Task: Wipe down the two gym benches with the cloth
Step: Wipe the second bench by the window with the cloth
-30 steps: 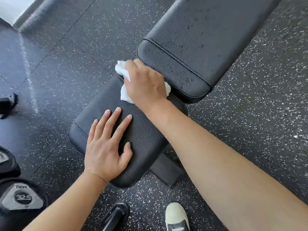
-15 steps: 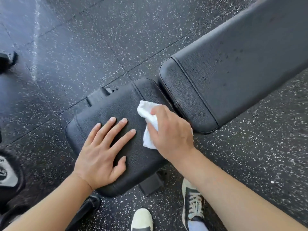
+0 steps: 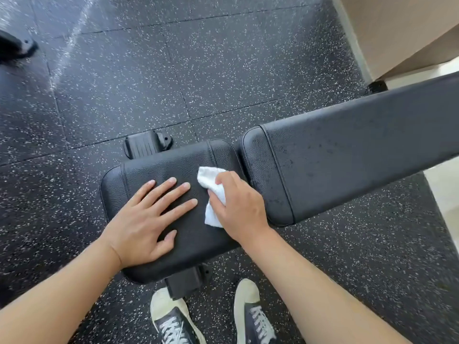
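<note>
pressing a crumpled white cloth (image 3: 213, 194) onto the black padded leather seat pad (image 3: 173, 167), the right hand (image 3: 239, 207) grips it near the pad's right edge, beside the long black backrest pad (image 3: 360, 155). the left hand (image 3: 146, 219) rests flat on the seat, fingers spread wide.

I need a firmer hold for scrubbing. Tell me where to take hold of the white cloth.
Grip the cloth at its bunched middle, coming from above on the near side, as the right hand does. Its loose corners stick out over the seat pad and would probably only slip.
</note>
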Motion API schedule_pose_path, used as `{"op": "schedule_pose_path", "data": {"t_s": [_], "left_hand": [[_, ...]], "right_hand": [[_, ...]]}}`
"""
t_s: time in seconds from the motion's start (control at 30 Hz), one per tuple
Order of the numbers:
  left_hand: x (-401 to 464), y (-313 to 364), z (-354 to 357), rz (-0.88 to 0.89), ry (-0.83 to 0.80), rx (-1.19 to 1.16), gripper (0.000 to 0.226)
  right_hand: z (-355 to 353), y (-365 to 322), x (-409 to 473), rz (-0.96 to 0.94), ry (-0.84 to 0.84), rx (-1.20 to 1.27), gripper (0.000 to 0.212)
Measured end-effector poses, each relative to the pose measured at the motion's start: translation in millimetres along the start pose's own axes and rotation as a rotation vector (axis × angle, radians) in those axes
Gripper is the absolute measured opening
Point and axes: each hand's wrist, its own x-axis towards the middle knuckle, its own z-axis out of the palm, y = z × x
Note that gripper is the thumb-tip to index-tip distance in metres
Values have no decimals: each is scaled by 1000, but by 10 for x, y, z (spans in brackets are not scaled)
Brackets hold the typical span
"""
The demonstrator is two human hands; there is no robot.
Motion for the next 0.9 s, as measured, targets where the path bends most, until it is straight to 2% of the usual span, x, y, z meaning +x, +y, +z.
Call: {"op": "schedule_pose_path", "data": {"t_s": [0.13,0.23,0.4,0.53,0.63,0.77,0.9], "left_hand": [[14,11,-99,-1,-43,-34,78],[51,116,-183,-59,-65,-93,72],[216,456,-309,-306,-5,-214,53],[423,764,-401,-548,84,-298,49],[686,945,-450,-659,130,-338,56],[1258,1048,-392,-651,192,-281,58],[1651,1165,-197,-773,189,-168,59]], "right_hand": [[-82,78,-340,-32,-57,-26,21],[-40,81,-227,-39,-50,-61,22],[79,-20,442,-29,-1,15,23],[-18,17,563,-3,-89,171,20],[-382,278,287,16,-120,256,17],[-879,834,-208,-1,-98,246,14],[-898,1315,-427,-152,-158,140,16]]}}
